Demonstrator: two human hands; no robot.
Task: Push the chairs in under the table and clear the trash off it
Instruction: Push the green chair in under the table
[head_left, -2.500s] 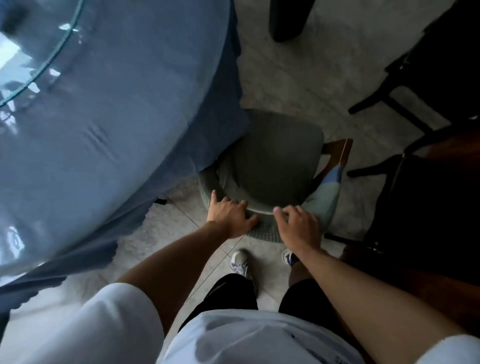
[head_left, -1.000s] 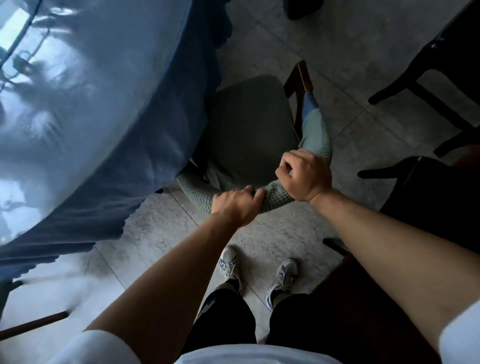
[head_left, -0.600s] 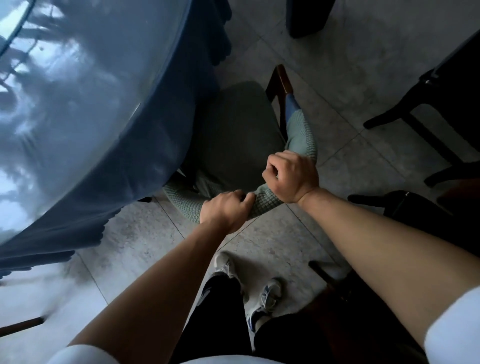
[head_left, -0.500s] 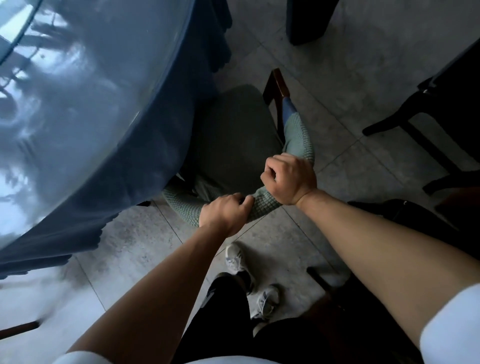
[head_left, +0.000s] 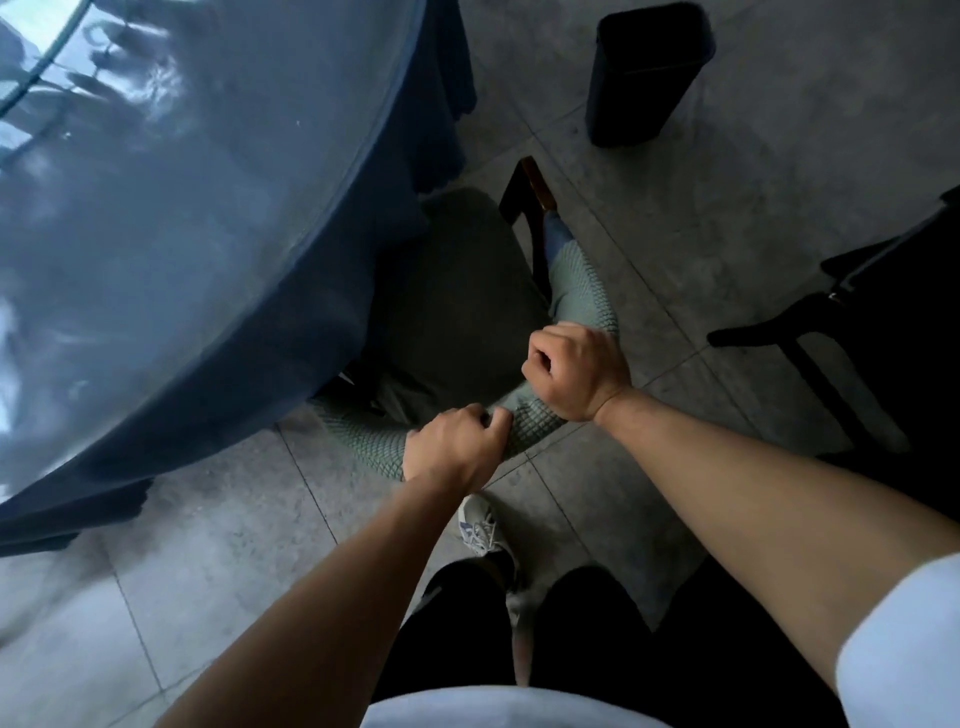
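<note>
From the head camera, the chair (head_left: 457, 291) is sitting further under the table (head_left: 171, 208) than it was moments ago: the hanging blue tablecloth (head_left: 322, 322) is now covering the seat's far left part, where before the whole seat was lying open beside the cloth, and the chair has turned so its back is facing the person. The left hand (head_left: 454, 449) is closing over the green knitted cover of the backrest (head_left: 524, 423), fingers curled down onto its top edge; the right hand (head_left: 574, 369), just up and to the right of it, is making a fist around the same curved rail. This chair looks most of the way in, though a good part of the seat is still showing ahead of the hands, so a little more pushing probably remains. No trash is showing on the visible part of the table, so that half of the task cannot be judged. For room, the cloth edge is lying just left of the left hand, and the seat is sliding beneath it. Right of the right hand, bare tiled floor is lying open, then a dark chair (head_left: 852, 332) is standing well apart. Far ahead of the right hand a dark bin (head_left: 644, 78) is standing clear of the path.
</note>
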